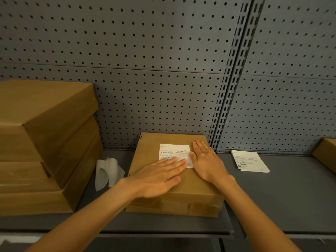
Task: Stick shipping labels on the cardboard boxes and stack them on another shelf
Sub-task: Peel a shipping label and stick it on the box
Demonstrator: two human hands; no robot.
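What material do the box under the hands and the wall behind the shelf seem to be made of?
The brown box looks like matte corrugated cardboard: flat kraft surface, folded edges, glossy tape on its front. The grey wall panel seems painted sheet metal: a regular grid of punched holes and a slotted upright, though plastic cannot be excluded.

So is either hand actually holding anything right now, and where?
Nothing is gripped. Both the left hand and the right hand lie flat, fingers straight, pressing the label onto the box top.

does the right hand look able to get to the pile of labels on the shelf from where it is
Probably yes. The right hand lies flat on the box, holding nothing, and the label stack sits on the shelf just to its right, with only bare shelf between.
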